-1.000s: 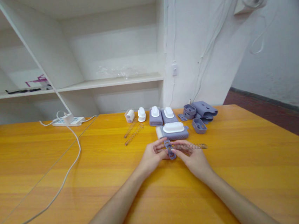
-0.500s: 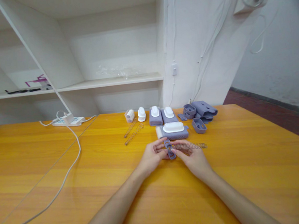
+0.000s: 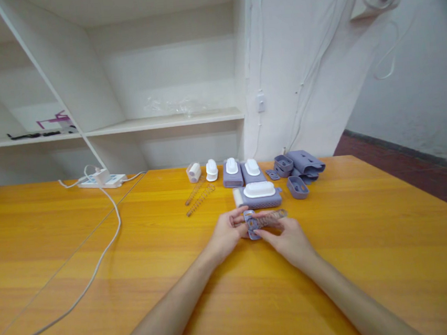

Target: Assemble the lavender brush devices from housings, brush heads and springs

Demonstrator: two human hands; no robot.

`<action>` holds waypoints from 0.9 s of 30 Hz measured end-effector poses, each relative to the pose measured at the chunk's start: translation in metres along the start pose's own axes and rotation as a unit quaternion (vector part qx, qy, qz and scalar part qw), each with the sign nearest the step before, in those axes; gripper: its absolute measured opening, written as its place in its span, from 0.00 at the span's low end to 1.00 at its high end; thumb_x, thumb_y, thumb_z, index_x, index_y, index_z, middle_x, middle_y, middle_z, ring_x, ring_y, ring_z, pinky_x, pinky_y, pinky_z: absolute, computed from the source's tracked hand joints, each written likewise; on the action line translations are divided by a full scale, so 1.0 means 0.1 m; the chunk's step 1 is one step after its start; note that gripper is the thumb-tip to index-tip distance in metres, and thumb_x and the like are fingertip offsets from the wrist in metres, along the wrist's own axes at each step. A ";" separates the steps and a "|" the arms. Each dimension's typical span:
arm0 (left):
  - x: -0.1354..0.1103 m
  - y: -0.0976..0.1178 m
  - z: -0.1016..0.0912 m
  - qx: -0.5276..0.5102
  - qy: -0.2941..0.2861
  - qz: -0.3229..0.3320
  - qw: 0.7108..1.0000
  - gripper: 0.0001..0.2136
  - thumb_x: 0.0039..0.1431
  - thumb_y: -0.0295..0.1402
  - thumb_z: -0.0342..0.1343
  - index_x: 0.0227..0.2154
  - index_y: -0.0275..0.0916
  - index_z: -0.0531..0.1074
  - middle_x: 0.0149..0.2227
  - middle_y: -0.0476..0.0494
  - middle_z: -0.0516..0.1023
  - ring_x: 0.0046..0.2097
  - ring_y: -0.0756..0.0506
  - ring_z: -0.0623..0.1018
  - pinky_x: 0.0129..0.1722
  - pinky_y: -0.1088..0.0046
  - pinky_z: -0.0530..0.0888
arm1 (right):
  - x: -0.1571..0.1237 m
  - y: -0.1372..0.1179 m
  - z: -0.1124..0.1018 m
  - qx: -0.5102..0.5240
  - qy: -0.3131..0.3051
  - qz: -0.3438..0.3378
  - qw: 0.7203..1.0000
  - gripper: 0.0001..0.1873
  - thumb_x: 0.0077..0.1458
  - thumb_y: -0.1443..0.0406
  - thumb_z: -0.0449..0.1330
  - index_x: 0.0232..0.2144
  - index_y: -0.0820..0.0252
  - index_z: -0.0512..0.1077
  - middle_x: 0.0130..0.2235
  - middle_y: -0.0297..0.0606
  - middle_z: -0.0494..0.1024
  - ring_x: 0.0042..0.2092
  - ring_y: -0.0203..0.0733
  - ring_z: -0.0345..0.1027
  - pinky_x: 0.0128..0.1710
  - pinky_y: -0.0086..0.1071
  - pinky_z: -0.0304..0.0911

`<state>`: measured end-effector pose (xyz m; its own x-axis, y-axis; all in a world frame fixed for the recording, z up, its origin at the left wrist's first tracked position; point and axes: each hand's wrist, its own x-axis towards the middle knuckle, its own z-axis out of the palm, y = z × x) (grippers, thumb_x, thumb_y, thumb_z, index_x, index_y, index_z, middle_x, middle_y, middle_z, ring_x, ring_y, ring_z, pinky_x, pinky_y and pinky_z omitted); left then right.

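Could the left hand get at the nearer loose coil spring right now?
Probably yes: the nearer loose coil spring lies beyond and left of the left hand, with nothing visible between. That hand holds the purple slotted piece, though, so it might need freeing first.

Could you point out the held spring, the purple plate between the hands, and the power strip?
Coil spring point(image 3: 273, 217), head view: middle of its coils.
Slotted purple plate point(image 3: 252, 233), head view: its lower end.
Power strip point(image 3: 110, 183), head view: its white body.
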<state>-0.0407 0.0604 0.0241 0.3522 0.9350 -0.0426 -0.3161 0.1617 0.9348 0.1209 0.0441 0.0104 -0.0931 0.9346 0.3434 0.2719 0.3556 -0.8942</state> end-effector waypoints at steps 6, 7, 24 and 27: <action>0.00 0.01 -0.02 0.025 -0.006 -0.015 1.000 0.37 0.37 0.35 0.68 0.52 0.27 0.62 0.38 0.32 0.78 0.31 0.45 0.78 0.32 0.71 0.72 | 0.00 -0.04 -0.03 -0.022 -0.006 0.025 0.999 0.13 0.44 0.64 0.63 0.36 0.52 0.74 0.38 0.34 0.80 0.40 0.46 0.74 0.44 0.40 0.66; 0.00 0.02 -0.02 0.028 -0.011 -0.020 0.999 0.37 0.37 0.34 0.68 0.52 0.26 0.62 0.38 0.32 0.78 0.30 0.45 0.78 0.32 0.71 0.72 | 0.00 -0.04 -0.03 -0.026 -0.008 0.026 0.999 0.12 0.44 0.64 0.63 0.36 0.52 0.74 0.38 0.34 0.80 0.39 0.45 0.73 0.43 0.39 0.66; -0.02 0.08 -0.03 0.070 -0.042 -0.035 0.996 0.28 0.41 0.34 0.64 0.47 0.28 0.66 0.37 0.35 0.78 0.28 0.48 0.76 0.29 0.74 0.71 | -0.01 -0.07 -0.03 -0.070 -0.020 -0.004 0.997 0.10 0.48 0.65 0.60 0.36 0.51 0.73 0.37 0.31 0.79 0.39 0.42 0.72 0.42 0.34 0.64; -0.03 0.11 -0.03 0.078 -0.054 -0.046 0.994 0.25 0.42 0.31 0.63 0.46 0.28 0.68 0.34 0.37 0.78 0.26 0.50 0.75 0.27 0.77 0.69 | -0.01 -0.06 -0.03 -0.068 -0.032 -0.010 0.997 0.10 0.49 0.65 0.60 0.37 0.51 0.73 0.37 0.30 0.78 0.40 0.41 0.71 0.43 0.33 0.64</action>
<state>-0.0479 0.0607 0.0336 0.4684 0.8779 -0.0994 -0.1410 0.1853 0.9725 0.1225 0.0407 0.0165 -0.1602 0.9276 0.3375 0.3958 0.3736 -0.8389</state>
